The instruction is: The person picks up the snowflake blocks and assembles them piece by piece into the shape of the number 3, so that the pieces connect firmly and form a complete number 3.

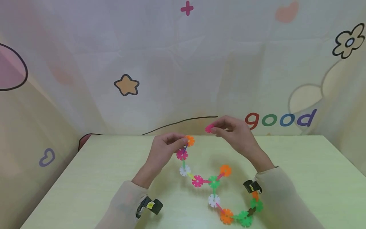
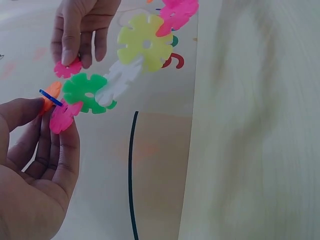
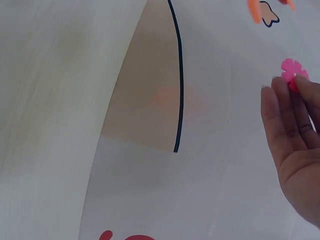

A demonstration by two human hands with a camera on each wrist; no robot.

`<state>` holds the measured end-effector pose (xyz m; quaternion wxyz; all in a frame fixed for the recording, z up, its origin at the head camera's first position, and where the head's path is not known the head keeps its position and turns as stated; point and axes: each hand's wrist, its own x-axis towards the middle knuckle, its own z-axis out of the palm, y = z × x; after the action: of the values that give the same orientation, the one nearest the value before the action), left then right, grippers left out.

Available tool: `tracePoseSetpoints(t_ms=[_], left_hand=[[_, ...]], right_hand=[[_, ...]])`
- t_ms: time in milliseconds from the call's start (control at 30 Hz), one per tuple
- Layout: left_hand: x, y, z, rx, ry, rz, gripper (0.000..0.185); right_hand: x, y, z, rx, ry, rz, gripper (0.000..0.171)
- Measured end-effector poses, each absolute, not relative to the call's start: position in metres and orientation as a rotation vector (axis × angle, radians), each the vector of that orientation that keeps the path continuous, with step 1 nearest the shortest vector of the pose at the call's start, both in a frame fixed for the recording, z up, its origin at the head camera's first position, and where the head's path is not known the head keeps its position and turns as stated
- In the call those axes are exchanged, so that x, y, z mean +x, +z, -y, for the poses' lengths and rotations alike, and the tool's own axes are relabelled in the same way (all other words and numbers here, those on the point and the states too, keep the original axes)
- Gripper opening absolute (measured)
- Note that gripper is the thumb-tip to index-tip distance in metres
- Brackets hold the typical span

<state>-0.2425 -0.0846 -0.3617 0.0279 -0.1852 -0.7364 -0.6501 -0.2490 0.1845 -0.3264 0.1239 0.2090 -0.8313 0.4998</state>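
My left hand [image 1: 163, 151] pinches the upper end of a chain of notched plastic snowflake discs. At that end an orange disc [image 1: 190, 141] joins a blue disc [image 2: 50, 97] seen edge-on, then a pink disc [image 1: 182, 155]. From there the chain hangs down through white [image 1: 185, 170], pink [image 1: 197, 181] and green [image 1: 214, 182] discs, with an orange disc [image 1: 225, 170] branching off. Its lower part curves right, partly hidden by the right sleeve. Higher up and apart from the chain, my right hand [image 1: 235, 133] pinches a single pink disc [image 1: 209, 128] between thumb and fingers.
A pale wooden table [image 1: 108, 168] lies under both hands. Behind it hangs a printed cloth [image 1: 171, 79] with a star, a flower and the word "good". Each sleeve carries a black wrist camera, the left one [image 1: 154, 206] and the right one [image 1: 253, 186].
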Motion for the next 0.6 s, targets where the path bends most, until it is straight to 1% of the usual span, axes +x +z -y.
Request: tracePoseSetpoints(t_ms=[133, 300, 600], left_hand=[[-0.242, -0.362, 0.084, -0.572, -2.012, 2.28, 0.017], [-0.242, -0.362, 0.084, -0.558, -2.013, 2.285, 0.019], [-0.243, -0.363, 0.083, -0.558, -2.018, 2.29, 0.019]], right_hand=[[-0.246, -0.328, -0.175, 0.745, 1.438, 2.369, 0.012], [-0.243, -0.33, -0.166, 0.922, 1.439, 2.324, 0.015], [-0.241, -0.332, -0.162, 0.939, 1.487, 2.319, 0.014]])
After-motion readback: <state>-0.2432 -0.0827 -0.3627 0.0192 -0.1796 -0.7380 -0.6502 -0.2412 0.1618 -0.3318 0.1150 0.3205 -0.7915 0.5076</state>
